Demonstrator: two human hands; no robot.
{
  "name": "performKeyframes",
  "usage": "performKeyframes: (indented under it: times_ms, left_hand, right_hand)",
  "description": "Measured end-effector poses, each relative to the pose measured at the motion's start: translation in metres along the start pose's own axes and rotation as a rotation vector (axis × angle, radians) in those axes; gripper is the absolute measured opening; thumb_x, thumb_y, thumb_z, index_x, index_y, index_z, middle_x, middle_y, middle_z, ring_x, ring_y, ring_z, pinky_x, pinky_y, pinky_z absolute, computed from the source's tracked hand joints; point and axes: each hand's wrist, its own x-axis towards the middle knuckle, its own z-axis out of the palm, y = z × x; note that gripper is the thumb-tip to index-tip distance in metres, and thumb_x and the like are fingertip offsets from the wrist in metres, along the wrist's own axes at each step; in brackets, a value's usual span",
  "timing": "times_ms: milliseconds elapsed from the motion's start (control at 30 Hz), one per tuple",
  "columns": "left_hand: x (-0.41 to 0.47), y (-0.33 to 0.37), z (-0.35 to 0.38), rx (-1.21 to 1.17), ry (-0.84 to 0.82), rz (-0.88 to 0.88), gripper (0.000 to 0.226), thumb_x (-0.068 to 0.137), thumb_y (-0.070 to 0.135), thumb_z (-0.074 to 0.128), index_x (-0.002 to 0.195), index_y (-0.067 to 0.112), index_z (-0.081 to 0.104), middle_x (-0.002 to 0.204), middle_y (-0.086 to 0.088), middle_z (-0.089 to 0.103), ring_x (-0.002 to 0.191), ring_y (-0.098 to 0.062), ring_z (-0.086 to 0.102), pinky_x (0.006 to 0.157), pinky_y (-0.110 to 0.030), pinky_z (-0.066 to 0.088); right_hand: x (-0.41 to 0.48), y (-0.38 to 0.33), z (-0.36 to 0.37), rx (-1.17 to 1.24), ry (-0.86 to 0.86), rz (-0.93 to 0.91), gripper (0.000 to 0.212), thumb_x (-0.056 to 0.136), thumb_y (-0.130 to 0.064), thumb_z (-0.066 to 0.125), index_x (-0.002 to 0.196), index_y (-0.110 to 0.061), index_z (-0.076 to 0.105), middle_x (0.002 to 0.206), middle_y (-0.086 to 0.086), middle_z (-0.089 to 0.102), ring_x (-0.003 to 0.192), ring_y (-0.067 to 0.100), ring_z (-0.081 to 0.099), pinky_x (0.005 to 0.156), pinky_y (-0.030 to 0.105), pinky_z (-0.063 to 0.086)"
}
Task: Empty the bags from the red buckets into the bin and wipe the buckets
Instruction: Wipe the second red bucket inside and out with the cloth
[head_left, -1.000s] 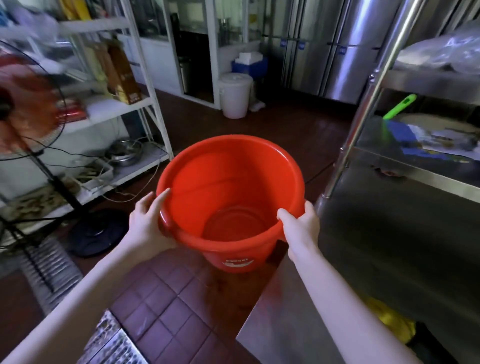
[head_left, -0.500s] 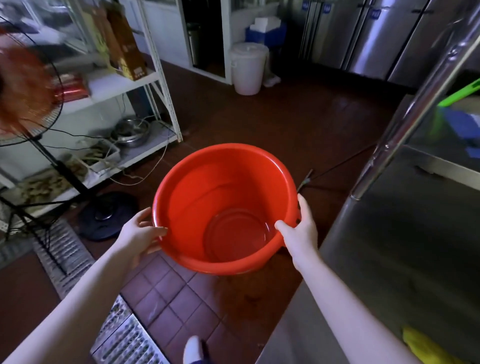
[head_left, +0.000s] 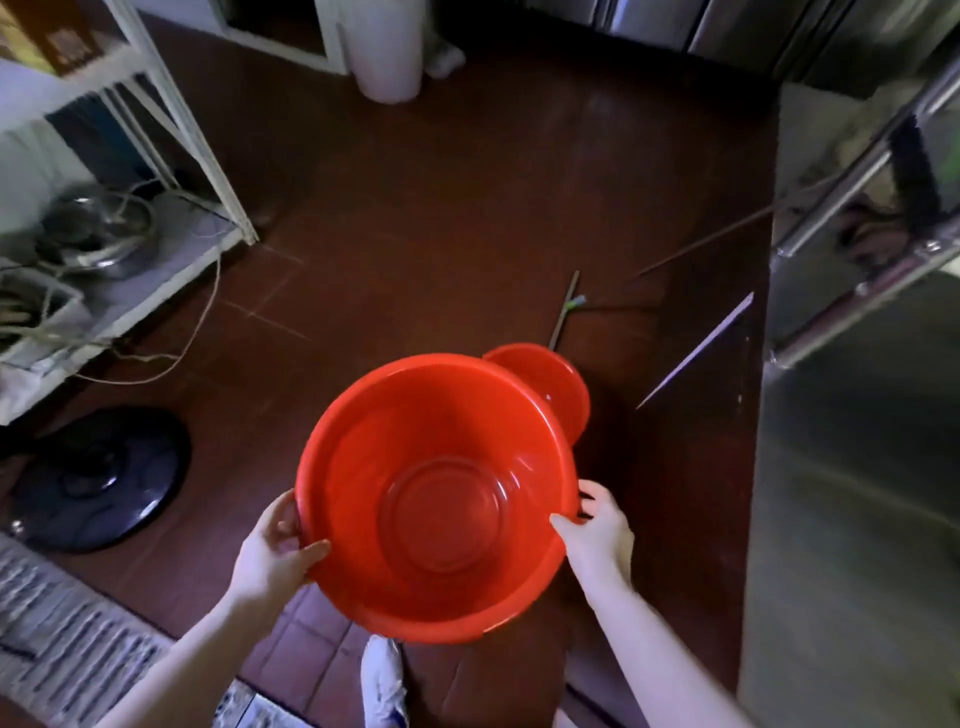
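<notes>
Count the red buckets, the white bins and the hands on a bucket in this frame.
Red buckets: 2 (held bucket, second bucket beyond it)
White bins: 1 (white bin)
Hands gripping the held bucket's rim: 2 (left hand, right hand)
Total: 5

We are in a commercial kitchen. A stainless steel counter runs along the right, and steel fridge doors line the far wall. A white rack keeps metal bowls on its bottom shelf. The floor is dark red tile, with a drain grate set in it and a white bin at the back.
</notes>
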Motion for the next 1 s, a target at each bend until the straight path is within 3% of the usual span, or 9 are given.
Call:
performKeyframes:
  times_ms: [67,167,300,433,600,733,867,1000]
  left_hand:
    - [0.029,-0.020,0.002,0.101,-0.020,-0.007,0.081,0.072,-0.010,0.076,0.138,0.026,0.047,0.111,-0.014,0.060,0.090,-0.033,0.064,0.078,-0.053,0.057]
    - [0.066,-0.057,0.015,0.207,-0.055,-0.062,0.083,0.071,-0.005,0.078,0.140,0.026,0.044,0.109,-0.007,0.059,0.093,-0.030,0.063,0.079,-0.053,0.057]
    - [0.115,-0.114,0.047,0.311,-0.049,-0.119,0.086,0.073,0.001,0.077,0.144,0.030,0.039,0.105,-0.005,0.060,0.078,-0.027,0.065,0.063,-0.036,0.056]
    - [0.151,-0.180,0.081,0.402,-0.027,-0.163,0.083,0.075,0.004,0.075,0.145,0.029,0.038,0.104,-0.004,0.059,0.088,-0.031,0.063,0.073,-0.037,0.052]
    - [0.186,-0.255,0.115,0.433,0.029,-0.223,0.083,0.077,0.005,0.075,0.146,0.031,0.037,0.103,-0.001,0.057,0.070,-0.012,0.055,0.054,-0.022,0.043]
    - [0.214,-0.291,0.128,0.481,0.038,-0.215,0.085,0.078,0.011,0.077,0.148,0.029,0.033,0.115,-0.005,0.060,0.091,-0.021,0.055,0.075,-0.031,0.049]
    - [0.238,-0.309,0.142,0.505,0.059,-0.166,0.084,0.080,0.012,0.076,0.149,0.029,0.031,0.122,-0.007,0.061,0.094,-0.021,0.057,0.071,-0.028,0.047]
    - [0.254,-0.317,0.160,0.524,0.023,-0.161,0.088,0.080,0.012,0.077,0.150,0.032,0.028,0.126,-0.003,0.059,0.106,-0.027,0.061,0.085,-0.040,0.053]
  right_hand:
    - [0.013,0.015,0.023,-0.052,-0.029,0.032,0.062,0.077,-0.001,0.074,0.132,-0.019,0.054,0.114,0.005,0.068,0.099,0.019,0.067,0.094,0.028,0.048]
    - [0.038,0.047,0.057,-0.106,-0.053,0.102,0.065,0.077,0.004,0.070,0.135,-0.019,0.052,0.117,0.006,0.067,0.102,0.020,0.066,0.097,0.031,0.048]
    - [0.082,0.103,0.105,-0.184,-0.069,0.175,0.063,0.077,0.004,0.067,0.133,-0.020,0.051,0.105,0.001,0.066,0.099,0.022,0.065,0.095,0.034,0.049]
    - [0.123,0.164,0.150,-0.254,-0.102,0.215,0.062,0.078,0.003,0.067,0.132,-0.020,0.048,0.100,0.000,0.064,0.092,0.020,0.063,0.084,0.025,0.046]
    - [0.174,0.229,0.200,-0.316,-0.117,0.200,0.063,0.079,0.003,0.067,0.133,-0.023,0.048,0.117,0.007,0.062,0.106,0.026,0.062,0.092,0.029,0.046]
    - [0.206,0.260,0.233,-0.336,-0.162,0.155,0.063,0.080,0.001,0.067,0.135,-0.024,0.047,0.120,0.007,0.061,0.111,0.027,0.059,0.096,0.031,0.045]
    - [0.234,0.277,0.261,-0.329,-0.141,0.117,0.064,0.083,0.001,0.065,0.138,-0.025,0.046,0.128,0.006,0.058,0.118,0.026,0.056,0.102,0.033,0.044]
    - [0.253,0.290,0.275,-0.346,-0.065,0.081,0.067,0.086,0.001,0.062,0.143,-0.027,0.041,0.135,0.005,0.052,0.124,0.026,0.052,0.100,0.036,0.043]
